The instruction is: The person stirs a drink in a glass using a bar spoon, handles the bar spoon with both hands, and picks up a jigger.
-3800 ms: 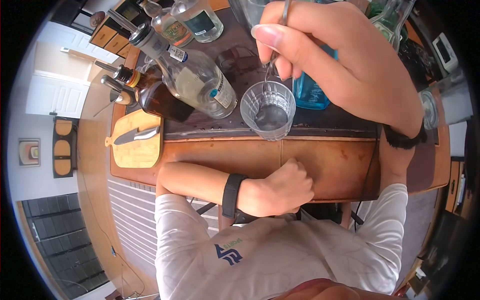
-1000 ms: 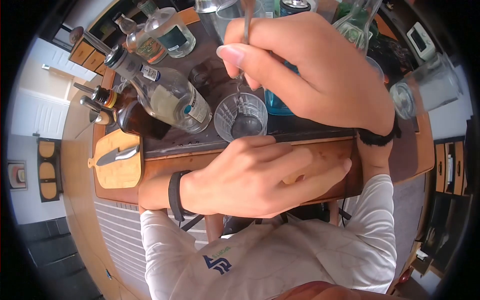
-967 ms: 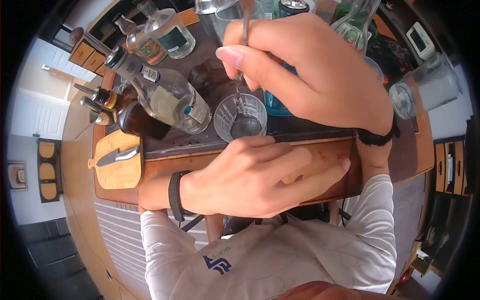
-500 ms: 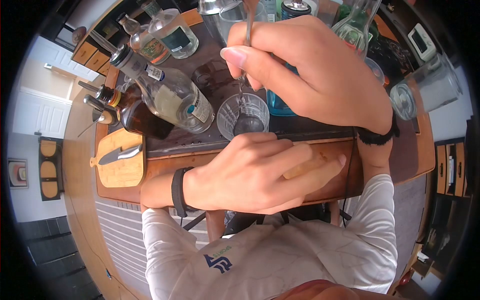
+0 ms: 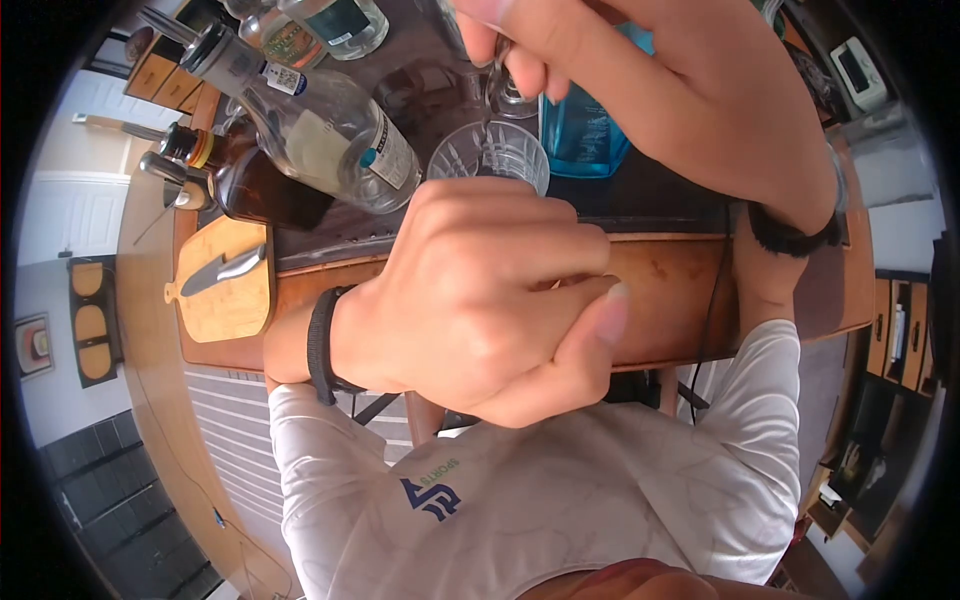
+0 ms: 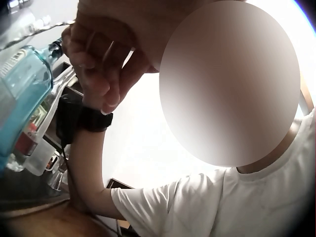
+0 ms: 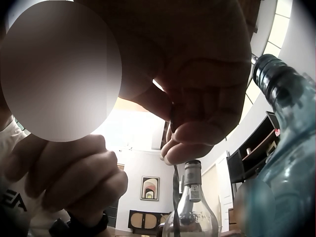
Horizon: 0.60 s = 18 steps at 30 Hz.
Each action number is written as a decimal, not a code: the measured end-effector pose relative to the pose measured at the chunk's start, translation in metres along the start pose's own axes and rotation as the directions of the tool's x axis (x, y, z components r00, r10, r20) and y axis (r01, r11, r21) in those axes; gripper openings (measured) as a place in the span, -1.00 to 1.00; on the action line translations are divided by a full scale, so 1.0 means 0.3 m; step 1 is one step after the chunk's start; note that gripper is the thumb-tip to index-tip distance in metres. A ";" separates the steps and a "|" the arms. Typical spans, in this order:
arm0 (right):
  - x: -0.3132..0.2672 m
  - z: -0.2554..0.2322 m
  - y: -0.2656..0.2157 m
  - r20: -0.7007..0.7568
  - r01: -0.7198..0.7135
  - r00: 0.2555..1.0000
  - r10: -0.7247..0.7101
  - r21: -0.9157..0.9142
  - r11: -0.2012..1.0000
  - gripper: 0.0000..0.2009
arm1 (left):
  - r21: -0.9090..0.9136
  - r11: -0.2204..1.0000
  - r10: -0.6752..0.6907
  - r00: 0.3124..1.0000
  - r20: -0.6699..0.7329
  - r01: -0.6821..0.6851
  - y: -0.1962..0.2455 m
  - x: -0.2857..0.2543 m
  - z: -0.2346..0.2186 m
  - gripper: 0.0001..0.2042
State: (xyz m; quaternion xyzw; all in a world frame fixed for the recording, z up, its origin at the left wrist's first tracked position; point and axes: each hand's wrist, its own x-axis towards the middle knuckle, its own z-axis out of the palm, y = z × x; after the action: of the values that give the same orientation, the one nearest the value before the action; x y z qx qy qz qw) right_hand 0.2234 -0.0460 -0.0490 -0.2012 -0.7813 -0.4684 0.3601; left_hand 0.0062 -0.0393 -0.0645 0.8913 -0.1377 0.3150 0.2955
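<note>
My right hand (image 5: 680, 90) pinches the twisted stem of a bar spoon (image 5: 491, 95) between thumb and fingers, upright over a cut-glass tumbler (image 5: 455, 155). The spoon's lower end is down in the tumbler, which holds some clear liquid. In the right wrist view the twisted spoon stem (image 7: 176, 200) hangs below the fingertips. My left hand (image 5: 490, 290) hovers in front of the tumbler, back up, its fingers loosely curled with nothing in them; it hides the tumbler's lower part. A blue bottle (image 5: 585, 135) stands just right of the tumbler.
Left of the tumbler stand a clear bottle (image 5: 340, 150) with a pourer and a brown bottle (image 5: 265, 185). A cutting board (image 5: 235, 305) with a knife (image 5: 225, 268) lies at the left table edge. More bottles (image 5: 345, 25) stand behind.
The left hand, earlier a fist lower down, came up near the tumbler with fingers extended, then curled them. The right hand keeps the spoon in the tumbler. The head view has shifted.
</note>
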 end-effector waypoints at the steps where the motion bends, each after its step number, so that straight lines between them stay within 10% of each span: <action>1: 0.003 -0.011 0.003 0.076 -0.053 0.996 0.046 0.090 0.995 -0.79 | -0.025 1.000 0.009 1.000 0.011 -0.009 -0.001 0.003 -0.007 -0.66; 18: 0.052 -0.037 -0.024 0.228 -0.267 0.952 0.205 0.288 0.919 -0.85 | 0.028 0.997 0.069 0.998 0.003 -0.069 -0.009 0.023 -0.007 -0.45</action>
State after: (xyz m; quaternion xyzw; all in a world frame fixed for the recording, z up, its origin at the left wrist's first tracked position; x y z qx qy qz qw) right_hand 0.2127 -0.0596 -0.0381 -0.2786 -0.8471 -0.2685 0.3643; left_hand 0.0117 -0.0363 -0.0600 0.8905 -0.1641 0.3259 0.2717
